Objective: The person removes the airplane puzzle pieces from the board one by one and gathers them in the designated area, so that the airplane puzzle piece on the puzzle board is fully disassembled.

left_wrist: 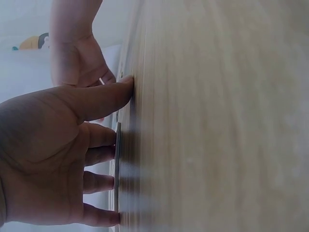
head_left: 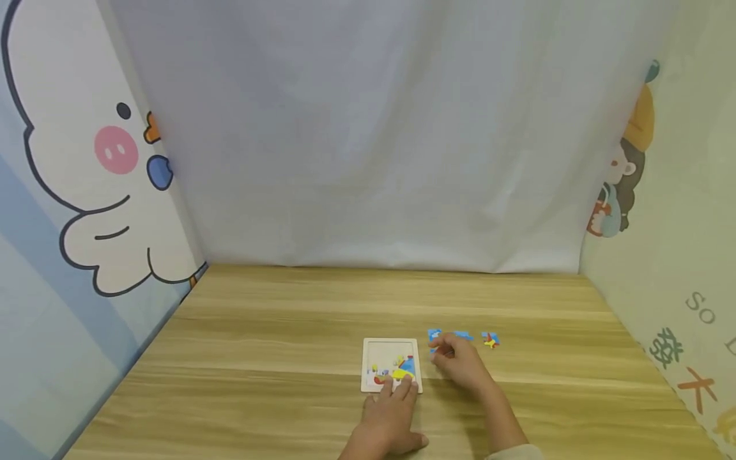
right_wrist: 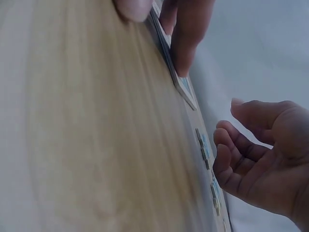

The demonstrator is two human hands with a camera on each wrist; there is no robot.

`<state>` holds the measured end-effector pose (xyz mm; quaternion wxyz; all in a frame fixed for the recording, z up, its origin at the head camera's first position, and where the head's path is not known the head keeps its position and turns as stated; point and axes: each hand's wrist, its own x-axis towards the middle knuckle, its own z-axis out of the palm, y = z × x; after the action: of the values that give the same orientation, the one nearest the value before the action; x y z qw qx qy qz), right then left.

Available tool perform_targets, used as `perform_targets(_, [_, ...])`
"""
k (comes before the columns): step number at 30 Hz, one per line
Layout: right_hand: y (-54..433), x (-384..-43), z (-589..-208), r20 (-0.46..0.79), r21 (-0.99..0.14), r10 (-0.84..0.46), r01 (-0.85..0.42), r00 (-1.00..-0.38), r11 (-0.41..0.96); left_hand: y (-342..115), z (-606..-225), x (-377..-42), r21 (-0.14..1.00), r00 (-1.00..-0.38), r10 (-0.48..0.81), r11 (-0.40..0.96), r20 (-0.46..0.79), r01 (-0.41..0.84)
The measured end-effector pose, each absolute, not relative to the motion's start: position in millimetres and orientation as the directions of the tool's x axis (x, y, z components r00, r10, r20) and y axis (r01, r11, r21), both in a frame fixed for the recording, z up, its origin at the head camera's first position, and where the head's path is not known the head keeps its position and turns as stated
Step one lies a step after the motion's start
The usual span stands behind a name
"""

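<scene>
My left hand [head_left: 391, 415] lies at the near edge of a square wooden puzzle board [head_left: 365, 364], its extended fingertips resting on the partly filled picture. Colourful pieces [head_left: 405, 367] fill the lower part of that board, while bare wood shows above. To its right my right hand [head_left: 460, 364] hovers over loose blue pieces [head_left: 434, 333], fingers bent and thumb near the index finger. A thin pale edge shows by the right fingers [left_wrist: 108, 77] in the left wrist view; I cannot tell whether they pinch a piece. In the right wrist view no piece shows between thumb and fingers.
More loose puzzle pieces lie right of the board, among them a flat blue one [head_left: 463, 335] and a blue one with red and yellow [head_left: 490, 340]. The wooden table [head_left: 259, 358] ends at a pale curtain [head_left: 374, 160], with printed panels on both sides.
</scene>
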<state>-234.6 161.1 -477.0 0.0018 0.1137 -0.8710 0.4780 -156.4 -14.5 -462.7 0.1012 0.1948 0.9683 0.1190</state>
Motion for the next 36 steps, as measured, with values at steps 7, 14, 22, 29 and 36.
perform_targets(7, [149.2,-236.4,-480.6,0.058,-0.819,-0.350,-0.245,-0.935,0.520,-14.1,-462.5,-156.1,0.274,-0.901,0.407,0.893,-0.149,0.358])
perform_targets(14, [139.2,-237.0,-478.4,0.015,-0.797,-0.364,-0.231,-0.931,0.558,-13.9,-463.1,-156.4,0.263,-0.902,0.406,0.895,-0.149,0.359])
perform_targets(22, [134.3,-237.9,-475.7,0.004,-0.756,-0.367,-0.243,-0.930,0.608,-12.9,-463.7,-156.4,0.276,-0.900,0.409,0.892,-0.151,0.358])
perform_targets(29, [133.3,-238.3,-476.9,0.016,-0.731,-0.370,-0.263,-0.929,0.630,-13.0,-465.1,-156.0,0.272,-0.902,0.407,0.893,-0.147,0.359])
perform_targets(36, [133.8,-238.8,-476.4,0.012,-0.763,-0.352,-0.236,-0.936,0.601,-13.3,-464.9,-157.0,0.278,-0.901,0.406,0.893,-0.154,0.354])
